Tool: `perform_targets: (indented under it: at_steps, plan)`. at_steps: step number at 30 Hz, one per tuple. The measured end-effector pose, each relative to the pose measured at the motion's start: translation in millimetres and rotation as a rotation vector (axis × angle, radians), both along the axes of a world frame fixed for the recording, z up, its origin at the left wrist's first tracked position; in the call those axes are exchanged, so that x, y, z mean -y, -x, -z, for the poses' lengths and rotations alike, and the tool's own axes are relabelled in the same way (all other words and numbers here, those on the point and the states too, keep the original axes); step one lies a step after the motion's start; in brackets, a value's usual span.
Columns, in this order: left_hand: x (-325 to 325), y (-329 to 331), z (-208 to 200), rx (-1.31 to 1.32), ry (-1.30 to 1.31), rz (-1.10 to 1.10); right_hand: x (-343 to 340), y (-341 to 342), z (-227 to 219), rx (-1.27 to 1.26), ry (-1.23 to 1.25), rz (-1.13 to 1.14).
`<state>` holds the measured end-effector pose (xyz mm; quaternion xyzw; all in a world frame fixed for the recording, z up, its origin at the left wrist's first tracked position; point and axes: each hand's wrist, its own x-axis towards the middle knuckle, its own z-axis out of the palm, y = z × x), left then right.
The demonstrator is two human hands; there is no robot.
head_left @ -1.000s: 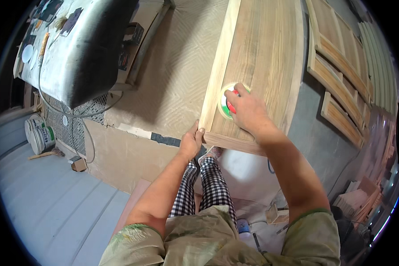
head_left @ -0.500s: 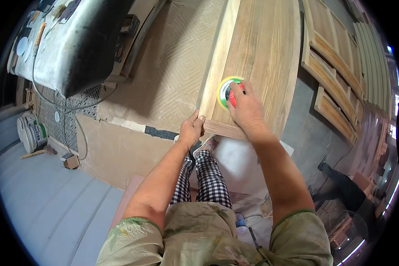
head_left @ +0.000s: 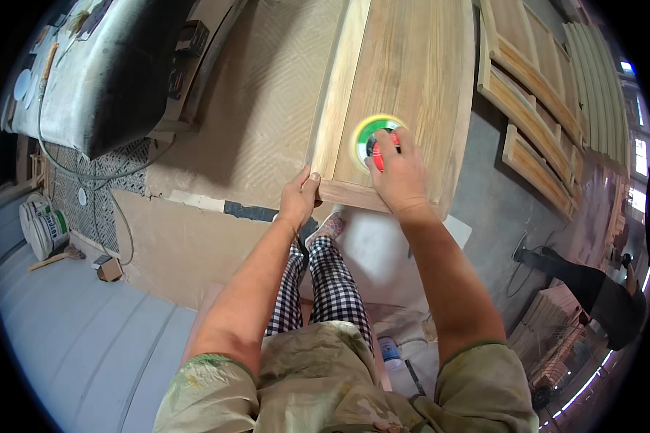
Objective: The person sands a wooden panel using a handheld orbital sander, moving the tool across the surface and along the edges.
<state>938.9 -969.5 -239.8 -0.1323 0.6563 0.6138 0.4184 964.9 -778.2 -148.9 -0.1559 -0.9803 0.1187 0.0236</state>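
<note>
Palm down, my right hand (head_left: 401,179) is closed over a round, disc-shaped tool (head_left: 369,132), much like a hand sander, with a yellow rim, a green and white ring and a red and black middle. It lies on the near end of a pale wooden panel (head_left: 401,65); my palm and fingers hide part of it. At the panel's near left corner, my left hand (head_left: 298,198) grips the edge, thumb on top and fingers partly out of sight below.
Curved wooden frames (head_left: 531,94) lean at the right. A draped bench (head_left: 101,72) with a hose (head_left: 87,173) stands at the left, above white buckets (head_left: 49,229) and a brush (head_left: 56,258). Another person (head_left: 592,281) in dark clothes is at the far right.
The disc tool has shifted slightly rightward across the panel under my right hand, and its coloured ring looks turned. My left hand keeps its hold on the corner. The whole view has shifted slightly.
</note>
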Motion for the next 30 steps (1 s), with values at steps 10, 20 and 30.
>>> perform_targets:
  at_steps: [10,20,30]
  plan:
    - [-9,-4,-17,-0.011,0.08,-0.104,-27,-39,1,-0.06,-0.018,-0.17]
    - [-6,5,-16,-0.035,0.037,-0.07,-60,-47,1,-0.017,-0.033,-0.114]
    - [-8,3,-22,-0.01,0.037,-0.093,-102,-83,2,-0.102,-0.088,0.015]
